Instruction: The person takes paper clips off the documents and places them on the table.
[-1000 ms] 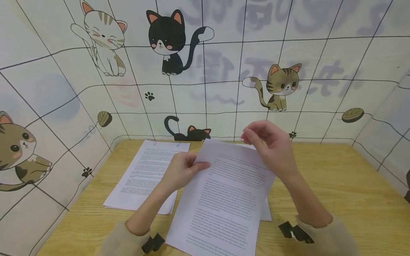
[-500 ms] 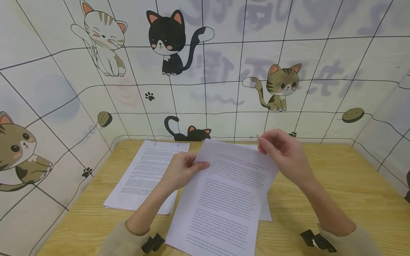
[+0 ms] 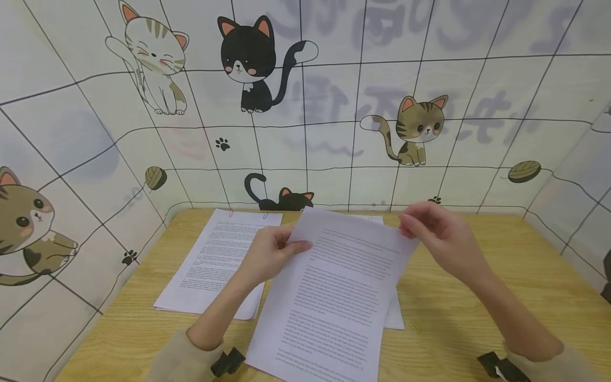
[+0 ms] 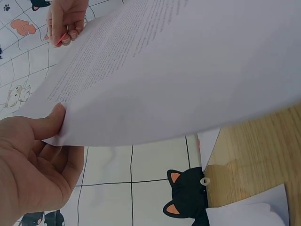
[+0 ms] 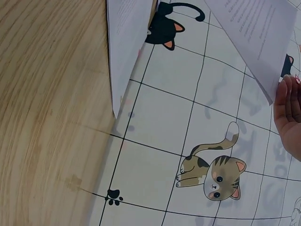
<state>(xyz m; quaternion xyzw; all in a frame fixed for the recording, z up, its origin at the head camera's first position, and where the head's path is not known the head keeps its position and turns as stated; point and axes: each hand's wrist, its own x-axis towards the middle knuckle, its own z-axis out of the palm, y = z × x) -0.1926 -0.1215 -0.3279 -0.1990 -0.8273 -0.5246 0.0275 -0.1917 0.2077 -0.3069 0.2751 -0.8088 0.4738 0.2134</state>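
A printed sheet (image 3: pixel 334 286) is held tilted above the wooden table (image 3: pixel 477 297). My left hand (image 3: pixel 272 252) pinches its upper left edge, thumb on top; the left wrist view shows that thumb (image 4: pixel 54 117) on the sheet (image 4: pixel 178 70). My right hand (image 3: pixel 429 231) is at the sheet's upper right corner with curled fingers pinching the edge. In the left wrist view the right hand (image 4: pixel 66 21) shows something small and pink at its fingertips; I cannot tell what. In the right wrist view the sheet's corner (image 5: pixel 254 33) meets the right hand (image 5: pixel 289 113).
A stack of printed pages (image 3: pixel 215 260) lies at the left of the table, with a pink clip (image 3: pixel 231 214) and a blue clip (image 3: pixel 265 215) on its top edge. More pages (image 3: pixel 393 313) lie under the held sheet. Cat-patterned walls (image 3: pixel 334 132) enclose the table on three sides.
My right hand has slid to the right along the sheet's top edge, from near the middle to the right corner, and has dropped slightly. The left hand and the sheet have stayed put.
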